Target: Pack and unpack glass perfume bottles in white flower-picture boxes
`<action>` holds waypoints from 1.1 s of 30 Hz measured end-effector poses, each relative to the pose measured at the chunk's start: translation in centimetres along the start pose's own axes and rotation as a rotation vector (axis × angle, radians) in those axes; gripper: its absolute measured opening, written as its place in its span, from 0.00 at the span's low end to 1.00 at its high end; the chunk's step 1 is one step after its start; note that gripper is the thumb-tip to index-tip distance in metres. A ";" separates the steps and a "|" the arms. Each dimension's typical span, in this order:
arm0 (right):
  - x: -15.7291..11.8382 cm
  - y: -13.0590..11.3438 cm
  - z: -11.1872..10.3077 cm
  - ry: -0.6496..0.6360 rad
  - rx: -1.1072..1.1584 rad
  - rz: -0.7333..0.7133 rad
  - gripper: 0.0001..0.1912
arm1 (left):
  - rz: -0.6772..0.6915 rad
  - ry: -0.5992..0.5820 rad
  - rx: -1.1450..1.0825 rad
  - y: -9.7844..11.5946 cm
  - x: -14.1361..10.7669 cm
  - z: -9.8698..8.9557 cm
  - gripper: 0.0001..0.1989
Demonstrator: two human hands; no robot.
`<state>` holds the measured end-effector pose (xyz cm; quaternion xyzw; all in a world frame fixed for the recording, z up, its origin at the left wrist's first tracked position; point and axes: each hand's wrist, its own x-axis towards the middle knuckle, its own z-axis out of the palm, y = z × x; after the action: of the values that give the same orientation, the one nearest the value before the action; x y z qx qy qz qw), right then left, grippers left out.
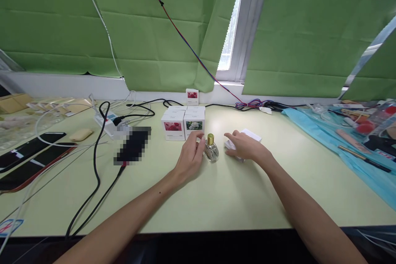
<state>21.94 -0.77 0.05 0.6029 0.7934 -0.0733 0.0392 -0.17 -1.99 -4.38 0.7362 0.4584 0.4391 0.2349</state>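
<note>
A small clear glass perfume bottle (212,152) with a gold cap is at the middle of the table, leaning slightly. My left hand (191,154) is at its left side, with curled fingers and thumb against the glass; some fingertips are hidden. To the right, my right hand (243,145) covers much of a white box (252,134), its thumb and fingers closed around the near left end. Behind my left hand stand several white boxes (173,128) in a block, with pink and white flower pictures on their fronts.
One more flower box (192,97) stands against the wall. On the left are a blurred dark device (133,144), a power strip (108,123), black cables and dark phone-like slabs (34,165). Blue sheeting (328,140) with assorted items covers the right side. Green curtains hang behind.
</note>
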 end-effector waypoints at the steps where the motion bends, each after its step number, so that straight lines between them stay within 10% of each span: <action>1: 0.1 0.0 0.1 0.009 -0.002 -0.013 0.27 | -0.006 -0.008 0.000 0.0 0.0 0.0 0.19; 33: 1.5 -0.6 1.0 0.428 0.230 -0.212 0.24 | -0.085 -0.341 -0.160 -0.9 0.5 0.0 0.31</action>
<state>20.98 0.30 -1.14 0.5187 0.8288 -0.0375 -0.2063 -0.50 -1.10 -4.85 0.7590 0.4063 0.3325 0.3851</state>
